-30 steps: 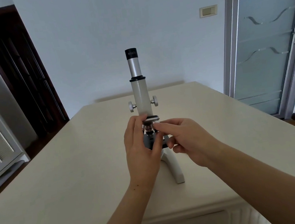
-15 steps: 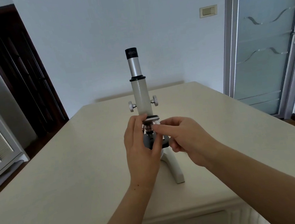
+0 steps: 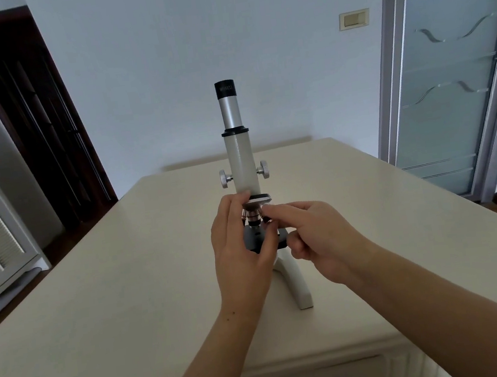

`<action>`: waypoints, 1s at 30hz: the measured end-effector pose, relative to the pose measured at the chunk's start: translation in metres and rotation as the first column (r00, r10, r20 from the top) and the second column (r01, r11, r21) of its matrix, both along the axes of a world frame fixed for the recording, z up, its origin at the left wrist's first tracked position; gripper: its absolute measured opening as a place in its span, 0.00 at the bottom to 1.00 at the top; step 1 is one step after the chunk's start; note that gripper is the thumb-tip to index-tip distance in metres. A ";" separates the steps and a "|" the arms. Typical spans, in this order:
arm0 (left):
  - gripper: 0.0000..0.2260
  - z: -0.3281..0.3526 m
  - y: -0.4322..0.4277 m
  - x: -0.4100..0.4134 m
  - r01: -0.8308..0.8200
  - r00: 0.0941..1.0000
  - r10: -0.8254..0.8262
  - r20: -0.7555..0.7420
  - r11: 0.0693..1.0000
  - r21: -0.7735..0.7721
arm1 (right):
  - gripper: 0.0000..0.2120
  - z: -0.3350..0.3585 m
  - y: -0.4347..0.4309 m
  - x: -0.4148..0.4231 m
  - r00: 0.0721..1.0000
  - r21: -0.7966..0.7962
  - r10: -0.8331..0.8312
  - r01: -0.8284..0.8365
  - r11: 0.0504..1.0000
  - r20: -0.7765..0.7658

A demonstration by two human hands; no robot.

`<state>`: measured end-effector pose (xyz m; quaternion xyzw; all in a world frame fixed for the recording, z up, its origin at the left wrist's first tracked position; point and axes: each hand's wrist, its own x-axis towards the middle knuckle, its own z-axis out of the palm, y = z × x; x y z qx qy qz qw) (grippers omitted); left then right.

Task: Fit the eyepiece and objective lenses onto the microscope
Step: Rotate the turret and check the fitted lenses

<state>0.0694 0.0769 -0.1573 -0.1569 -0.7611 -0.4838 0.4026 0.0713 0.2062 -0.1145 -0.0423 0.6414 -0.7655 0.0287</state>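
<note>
Pale walls, a dark doorway to the left and a frosted glass door to the right frame the cream table where we work. On it the microscope stands upright, its long axis vertical, with the eyepiece already seated at the top of the tube.

Both our hands meet low on the instrument, at the nosepiece under the tube and above the black stage. Our left hand reaches up from below, its fingers curled round the left side of the nosepiece, so it looks to be steadying it. Our right hand comes in from the right, forefinger and thumb pinched on the objective lens at the right of the turret; its other fingers are folded in. A second objective hangs between the two hands, pointing down at the stage.

The lens in our right fingers lies just left of the fingertips, its axis tilted slightly off vertical. We judge the coming move is twisting it home into its socket. Whether its thread has caught, we cannot tell.
</note>
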 end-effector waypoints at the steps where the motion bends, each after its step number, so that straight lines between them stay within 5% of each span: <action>1: 0.21 0.000 0.000 0.000 -0.005 1.000 0.005 -0.002 1.000 -0.002 | 0.09 0.000 0.000 0.000 1.000 -0.012 0.006 -0.006 1.000 0.013; 30: 0.24 -0.004 0.002 -0.001 -0.045 0.999 0.045 -0.025 0.999 0.003 | 0.11 -0.002 -0.001 0.002 0.997 -0.054 0.062 -0.059 0.997 0.054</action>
